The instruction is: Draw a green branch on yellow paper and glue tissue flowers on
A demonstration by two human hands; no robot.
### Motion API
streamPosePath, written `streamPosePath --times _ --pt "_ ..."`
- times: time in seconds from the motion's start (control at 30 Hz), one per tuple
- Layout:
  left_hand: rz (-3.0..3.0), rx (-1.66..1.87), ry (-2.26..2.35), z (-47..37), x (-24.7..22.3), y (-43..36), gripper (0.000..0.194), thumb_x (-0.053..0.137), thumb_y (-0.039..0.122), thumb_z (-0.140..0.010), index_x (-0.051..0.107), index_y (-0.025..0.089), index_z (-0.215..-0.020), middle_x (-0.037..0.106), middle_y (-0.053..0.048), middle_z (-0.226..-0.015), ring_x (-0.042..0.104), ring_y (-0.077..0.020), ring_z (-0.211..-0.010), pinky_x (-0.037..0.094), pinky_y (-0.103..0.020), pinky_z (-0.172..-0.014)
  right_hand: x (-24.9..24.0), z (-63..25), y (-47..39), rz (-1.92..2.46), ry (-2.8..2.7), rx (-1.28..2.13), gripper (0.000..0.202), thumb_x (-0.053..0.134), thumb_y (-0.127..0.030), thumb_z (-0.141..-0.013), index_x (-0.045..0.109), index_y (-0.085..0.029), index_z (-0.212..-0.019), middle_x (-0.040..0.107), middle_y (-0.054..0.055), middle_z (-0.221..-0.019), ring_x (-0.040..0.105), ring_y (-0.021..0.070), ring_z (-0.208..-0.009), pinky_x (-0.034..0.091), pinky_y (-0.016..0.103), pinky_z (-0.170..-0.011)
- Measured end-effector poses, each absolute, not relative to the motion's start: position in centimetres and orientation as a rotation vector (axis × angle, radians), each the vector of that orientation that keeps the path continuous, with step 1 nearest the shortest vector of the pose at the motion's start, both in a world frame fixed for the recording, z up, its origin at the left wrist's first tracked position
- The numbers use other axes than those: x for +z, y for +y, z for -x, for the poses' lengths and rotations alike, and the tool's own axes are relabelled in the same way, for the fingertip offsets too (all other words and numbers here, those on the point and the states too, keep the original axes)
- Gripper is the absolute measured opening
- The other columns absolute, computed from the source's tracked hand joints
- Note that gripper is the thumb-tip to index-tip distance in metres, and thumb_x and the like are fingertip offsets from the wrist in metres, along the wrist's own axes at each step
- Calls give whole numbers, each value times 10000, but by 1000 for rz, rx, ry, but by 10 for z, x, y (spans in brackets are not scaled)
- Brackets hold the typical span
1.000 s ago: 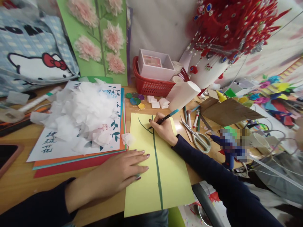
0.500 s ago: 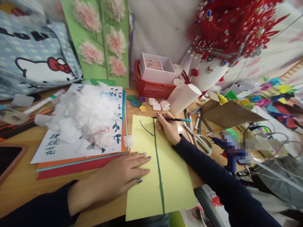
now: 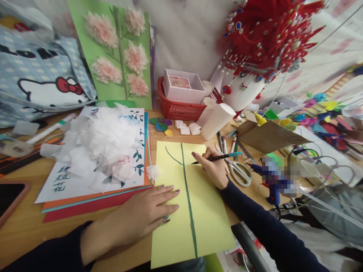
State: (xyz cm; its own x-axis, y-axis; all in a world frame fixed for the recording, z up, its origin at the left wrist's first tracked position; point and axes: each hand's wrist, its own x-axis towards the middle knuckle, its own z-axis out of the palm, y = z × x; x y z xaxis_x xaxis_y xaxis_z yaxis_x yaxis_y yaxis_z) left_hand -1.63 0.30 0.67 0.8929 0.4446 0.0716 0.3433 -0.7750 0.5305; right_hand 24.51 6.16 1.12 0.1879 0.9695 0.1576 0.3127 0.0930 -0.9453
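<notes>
The right hand (image 3: 212, 166) held a slim black-and-teal drawing tool (image 3: 224, 156) over the yellow paper sheet (image 3: 210, 223), which lay across the near edge of the brown wooden table (image 3: 36, 230).
The right hand was closed on the tool in a pinch, its wrist near the sheet's right edge and the tip pointing left, just beside the long green line (image 3: 188, 192); whether the tip touched was unclear. The left hand (image 3: 141, 209) lay palm down and open, fingers slightly apart over the sheet's left edge, gripping nothing. The long line ran from top edge to bottom edge, and 1 curved green line (image 3: 171, 155) met it from the upper left corner's side.
</notes>
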Motion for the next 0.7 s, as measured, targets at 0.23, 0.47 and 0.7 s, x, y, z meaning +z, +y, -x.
streamPosePath --times 0.23,0.47,0.7 --pt "-2460 333 571 17 3 3 350 583 183 -984 644 252 -1321 489 -37 -1518 441 -258 -1417 386 -455 -1170 4 -243 52 1422 -1311 892 400 727 -327 -727 381 -233 -549 417 -84 -406 338 72 -361 240 228 -397" --pt "-2475 334 560 18 2 3 353 578 209 -989 632 266 -1332 491 -41 -1518 452 -262 -1409 392 -448 -1166 7 -241 52 1387 -1329 888 419 739 -362 -746 393 -229 -551 413 -77 -427 342 81 -396 250 241 -426" --pt "-2617 440 552 20 4 2 304 535 240 -1011 636 259 -1297 533 -49 -1486 505 -234 -1370 444 -401 -1130 -1 -244 60 1293 -1382 756 312 737 -460 -803 558 -213 -738 498 -37 -607 435 121 -537 357 247 -493"
